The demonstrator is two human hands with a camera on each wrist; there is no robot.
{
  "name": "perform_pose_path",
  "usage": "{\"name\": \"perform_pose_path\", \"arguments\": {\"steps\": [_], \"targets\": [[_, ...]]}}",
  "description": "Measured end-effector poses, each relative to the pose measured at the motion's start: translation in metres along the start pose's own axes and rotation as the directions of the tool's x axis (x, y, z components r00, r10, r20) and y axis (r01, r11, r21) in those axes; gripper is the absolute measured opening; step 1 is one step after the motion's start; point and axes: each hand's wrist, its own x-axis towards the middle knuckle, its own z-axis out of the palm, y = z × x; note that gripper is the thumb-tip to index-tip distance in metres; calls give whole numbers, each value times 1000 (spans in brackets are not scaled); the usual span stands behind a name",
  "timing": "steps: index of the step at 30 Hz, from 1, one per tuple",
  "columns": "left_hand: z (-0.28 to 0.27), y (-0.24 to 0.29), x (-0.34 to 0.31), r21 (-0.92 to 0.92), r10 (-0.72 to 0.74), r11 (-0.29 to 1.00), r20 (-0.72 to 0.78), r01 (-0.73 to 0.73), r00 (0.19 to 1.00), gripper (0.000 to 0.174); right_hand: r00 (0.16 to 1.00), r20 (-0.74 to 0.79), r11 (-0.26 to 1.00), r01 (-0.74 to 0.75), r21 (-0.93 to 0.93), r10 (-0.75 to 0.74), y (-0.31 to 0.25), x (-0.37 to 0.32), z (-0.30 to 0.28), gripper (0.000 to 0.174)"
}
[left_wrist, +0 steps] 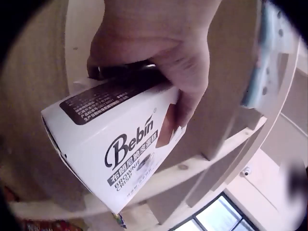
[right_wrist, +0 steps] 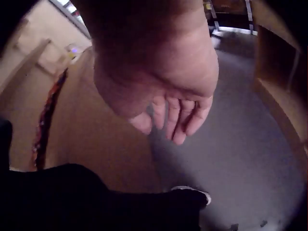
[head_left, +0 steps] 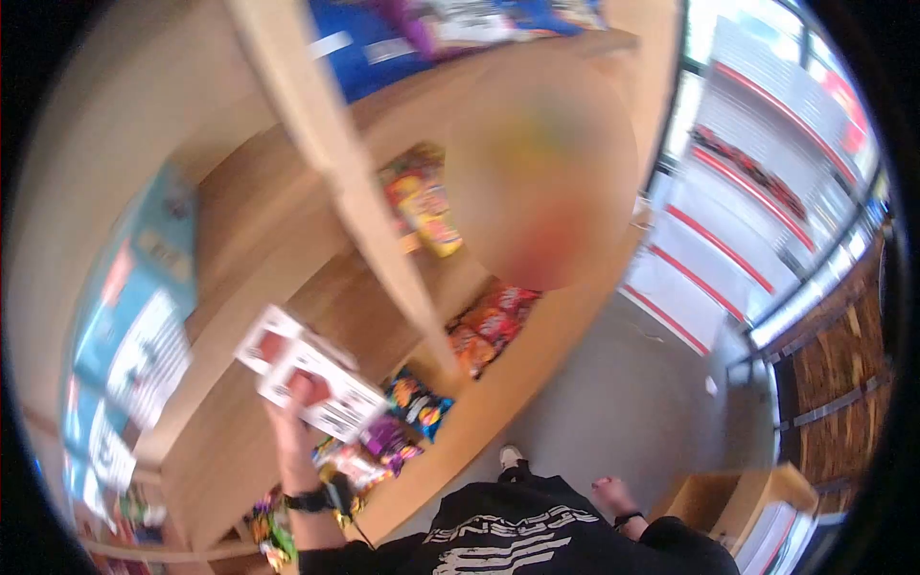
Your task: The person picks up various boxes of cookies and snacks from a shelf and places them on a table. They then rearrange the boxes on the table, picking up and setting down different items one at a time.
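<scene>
My left hand [head_left: 289, 422] grips a white snack box [head_left: 347, 406] over the wooden shelf, thumb across its printed face. In the left wrist view the box [left_wrist: 122, 156] reads "Bebin" and "Brownie Crisp"; the fingers [left_wrist: 185, 103] bend over its sides and are partly hidden behind it. Another white panel with the same dark picture [head_left: 264, 343] shows just beyond it in the head view. Down by my side hangs my right hand [head_left: 613, 496], its fingers loosely curled around nothing, above the grey floor in the right wrist view.
Bagged snacks [head_left: 494, 326] line the shelf's front edge [head_left: 479, 422]. A wooden post [head_left: 335, 172] rises beside the held box. Light-blue cartons [head_left: 134, 307] stand at left. An open cardboard box [head_left: 733, 503] sits at lower right, and white racks [head_left: 738, 201] stand farther off.
</scene>
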Motion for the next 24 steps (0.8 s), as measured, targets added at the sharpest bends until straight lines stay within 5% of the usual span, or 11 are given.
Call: {"name": "perform_pose_path", "arguments": {"steps": [3, 5, 7, 9, 12, 15, 16, 18, 20, 22, 24], "targets": [[2, -1, -101, -130, -131, 984, -53, 123, 990, 57, 917, 278, 914, 349, -205, -287, -122, 29, 32, 29], [-5, -13, -149, -184, -255, 953, -66, 239, 965, 70, 783, 507, 864, 485, -135, -360, -230, -21, 79, 38], [-12, -25, -190, -137, -374, 924, -146, 356, 916, 94, 510, 690, 753, 654, 77, -513, -314, -95, 133, 41], [-7, -5, -216, -165, -390, 916, -154, 365, 908, 98, 240, 735, 395, 918, 40, -634, -371, -163, 177, 45], [-13, -5, -252, -163, -419, 907, -273, 388, 866, 100, -37, 774, 346, 880, 325, -633, -420, -242, 241, 48], [-43, 4, -309, -183, -428, 904, -351, 387, 833, 110, -208, 935, 343, 889, 303, -288, -396, -293, 310, 53], [-54, 9, -328, -146, -417, 909, -369, 391, 831, 114, -188, 972, 314, 923, 223, -137, -378, -301, 329, 54], [-70, 17, -356, -145, -376, 926, -441, 349, 815, 113, -285, 941, 179, 951, 254, 181, -352, -326, 366, 59], [-91, 19, -397, -144, -446, 888, -500, 436, 742, 112, -222, 927, -91, 961, 260, 304, -315, -359, 388, 67], [-110, 15, -443, -148, -520, 846, -437, 512, 733, 113, -160, 884, -5, 984, 180, 438, -275, -367, 413, 65], [-112, 22, -486, -157, -535, 839, -419, 522, 734, 115, -215, 796, 144, 976, 161, 566, -235, -373, 426, 57]]}}
